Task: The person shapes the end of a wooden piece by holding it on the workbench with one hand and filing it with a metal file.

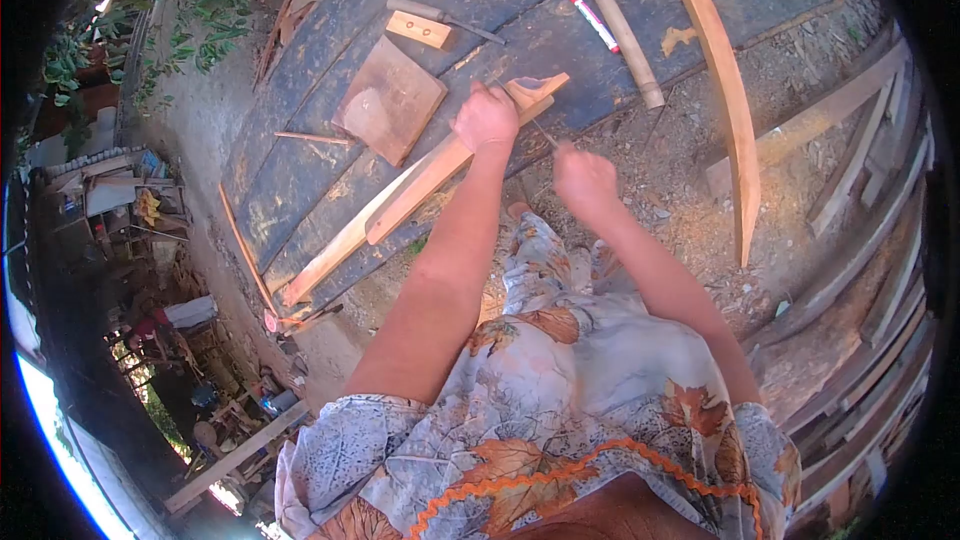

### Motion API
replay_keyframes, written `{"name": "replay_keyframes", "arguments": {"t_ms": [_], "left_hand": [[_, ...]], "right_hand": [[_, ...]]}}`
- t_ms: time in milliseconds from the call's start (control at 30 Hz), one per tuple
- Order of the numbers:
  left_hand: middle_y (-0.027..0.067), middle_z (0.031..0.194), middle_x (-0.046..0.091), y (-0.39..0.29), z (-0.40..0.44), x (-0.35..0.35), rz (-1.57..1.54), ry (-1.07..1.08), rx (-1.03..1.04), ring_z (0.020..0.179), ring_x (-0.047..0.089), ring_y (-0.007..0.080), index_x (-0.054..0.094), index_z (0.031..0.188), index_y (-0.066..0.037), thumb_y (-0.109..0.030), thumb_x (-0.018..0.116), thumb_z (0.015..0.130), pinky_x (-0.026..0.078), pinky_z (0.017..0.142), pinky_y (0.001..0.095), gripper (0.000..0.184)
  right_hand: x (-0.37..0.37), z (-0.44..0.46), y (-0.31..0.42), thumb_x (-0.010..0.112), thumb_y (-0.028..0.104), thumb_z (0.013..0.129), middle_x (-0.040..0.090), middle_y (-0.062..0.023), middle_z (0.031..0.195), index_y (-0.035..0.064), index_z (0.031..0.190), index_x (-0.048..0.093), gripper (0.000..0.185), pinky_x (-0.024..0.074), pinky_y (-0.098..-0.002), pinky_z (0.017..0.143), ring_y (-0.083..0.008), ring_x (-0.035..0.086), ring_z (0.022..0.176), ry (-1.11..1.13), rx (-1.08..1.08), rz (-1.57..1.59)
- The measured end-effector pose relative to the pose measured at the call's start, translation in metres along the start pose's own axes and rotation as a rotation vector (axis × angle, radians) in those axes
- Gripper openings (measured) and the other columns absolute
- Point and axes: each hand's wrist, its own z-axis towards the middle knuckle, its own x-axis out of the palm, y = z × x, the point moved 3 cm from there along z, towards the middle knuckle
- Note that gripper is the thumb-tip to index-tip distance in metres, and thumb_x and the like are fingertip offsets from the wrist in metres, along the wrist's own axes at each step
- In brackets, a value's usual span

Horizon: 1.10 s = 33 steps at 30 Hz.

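My left hand [487, 118] is closed over a shaped wooden piece [430, 183], pressing it down on the dark plank table [300, 175]. A pale wood strip [345, 240] lies alongside it. My right hand [585, 180] is closed round a tool with a thin metal shaft [545, 132]. The shaft's far end reaches the wooden piece just right of my left hand; its exact kind is hard to make out. Near my left hand lie a square board [390, 100], a small block with two holes [418, 29] and a wooden-handled tool [415, 8].
A red-and-white marker [590, 18] and a round wooden stick [617, 28] lie on the table. A long curved timber [722, 90] extends past its edge on the right. Stacked timber [880, 340] stands at the far right, clutter [190, 340] at the left.
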Motion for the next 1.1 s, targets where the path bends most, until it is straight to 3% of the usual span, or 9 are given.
{"name": "replay_keyframes", "arguments": {"t_ms": [67, 133, 433, 667, 900, 1100], "left_hand": [[0.0245, 0.090, 0.065, 0.001, -0.001, -0.001, 0.021, -0.004, 0.004, 0.088, 0.063, 0.0387, 0.061, 0.099, -0.004, -0.028, 0.038, 0.086, 0.045, 0.083, 0.0499, 0.036], [0.0252, 0.089, 0.065, -0.002, 0.001, -0.003, 0.018, 0.002, 0.003, 0.088, 0.063, 0.0386, 0.061, 0.099, -0.003, -0.028, 0.038, 0.086, 0.045, 0.083, 0.0496, 0.036], [0.0239, 0.090, 0.065, 0.000, 0.002, -0.001, 0.003, 0.003, -0.009, 0.087, 0.064, 0.0383, 0.062, 0.101, -0.005, -0.029, 0.038, 0.086, 0.045, 0.083, 0.0494, 0.036], [0.0242, 0.090, 0.065, -0.001, 0.003, 0.000, 0.005, -0.049, 0.019, 0.088, 0.063, 0.0383, 0.062, 0.101, -0.005, -0.029, 0.038, 0.086, 0.044, 0.084, 0.0494, 0.037], [0.0244, 0.091, 0.065, -0.002, 0.002, -0.003, 0.006, 0.003, -0.015, 0.089, 0.063, 0.0380, 0.062, 0.102, -0.005, -0.028, 0.038, 0.086, 0.045, 0.083, 0.0497, 0.037], [0.0242, 0.092, 0.065, -0.001, -0.001, -0.003, 0.009, 0.013, -0.003, 0.088, 0.064, 0.0374, 0.062, 0.107, -0.006, -0.029, 0.038, 0.086, 0.045, 0.084, 0.0492, 0.039]], "right_hand": [[0.000, 0.030, 0.013, 0.049, 0.006, 0.077, 0.063, -0.0252, 0.074, -0.0021, 0.087, 0.056, 0.015, 0.0506, -0.0475, 0.066, -0.0386, 0.065, 0.070, -0.146, -0.086, 0.073], [0.001, 0.036, 0.017, 0.049, 0.006, 0.077, 0.063, -0.0253, 0.074, -0.0021, 0.086, 0.055, 0.014, 0.0506, -0.0475, 0.066, -0.0383, 0.065, 0.070, -0.156, -0.101, 0.075], [0.003, -0.027, -0.011, 0.047, 0.006, 0.077, 0.063, -0.0253, 0.074, -0.0023, 0.084, 0.054, 0.012, 0.0507, -0.0475, 0.065, -0.0376, 0.065, 0.070, 0.005, 0.014, -0.045], [0.002, 0.029, 0.010, 0.046, 0.004, 0.078, 0.063, -0.0248, 0.072, -0.0026, 0.086, 0.055, 0.014, 0.0505, -0.0476, 0.064, -0.0378, 0.065, 0.070, -0.165, -0.110, 0.040], [0.003, -0.028, -0.014, 0.048, 0.006, 0.077, 0.063, -0.0239, 0.070, -0.0025, 0.086, 0.055, 0.015, 0.0507, -0.0471, 0.064, -0.0375, 0.065, 0.068, -0.025, -0.003, 0.007], [-0.001, 0.014, 0.007, 0.050, 0.007, 0.076, 0.063, -0.0231, 0.068, -0.0021, 0.082, 0.055, 0.013, 0.0510, -0.0462, 0.063, -0.0367, 0.065, 0.067, -0.140, -0.081, 0.027]]}}
